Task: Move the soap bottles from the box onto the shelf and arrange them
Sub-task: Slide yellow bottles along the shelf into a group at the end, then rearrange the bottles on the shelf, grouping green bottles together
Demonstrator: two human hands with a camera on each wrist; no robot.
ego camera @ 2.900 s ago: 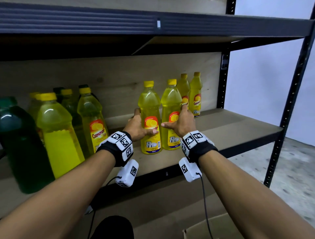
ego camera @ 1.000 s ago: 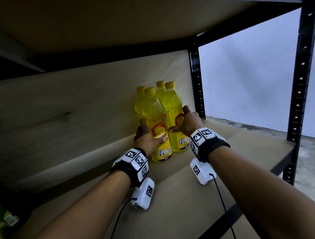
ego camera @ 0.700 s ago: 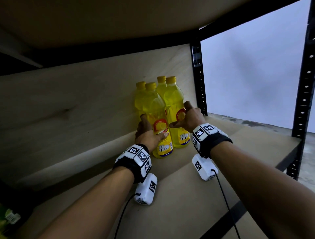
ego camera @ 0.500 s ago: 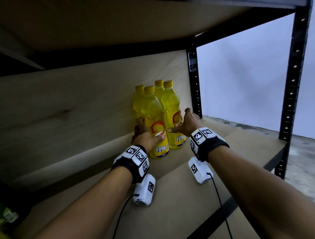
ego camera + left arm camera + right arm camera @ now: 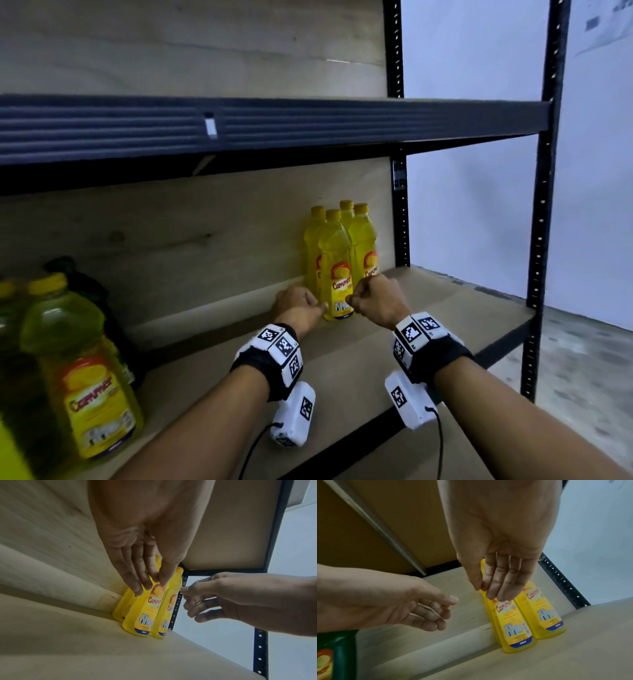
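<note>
Several small yellow soap bottles (image 5: 337,263) stand upright in a tight cluster in the back right corner of the wooden shelf (image 5: 435,308). My left hand (image 5: 303,303) hovers just left of the front bottle (image 5: 142,615), its fingers relaxed and holding nothing. My right hand (image 5: 371,298) hangs just in front of the right bottle (image 5: 542,615), with loose fingers and nothing in it. In the wrist views, the left hand (image 5: 144,584) and the right hand (image 5: 496,589) both sit apart from the bottles. No box is in view.
Large yellow bottles (image 5: 82,387) and a dark green bottle (image 5: 85,284) stand at the shelf's left end. The upper shelf beam (image 5: 274,123) runs overhead. A black upright post (image 5: 541,240) marks the right front corner. Bare board lies between the two bottle groups.
Both hands have let go of the two front yellow bottles and drawn back a little. The head has pulled back out from under the upper shelf.
</note>
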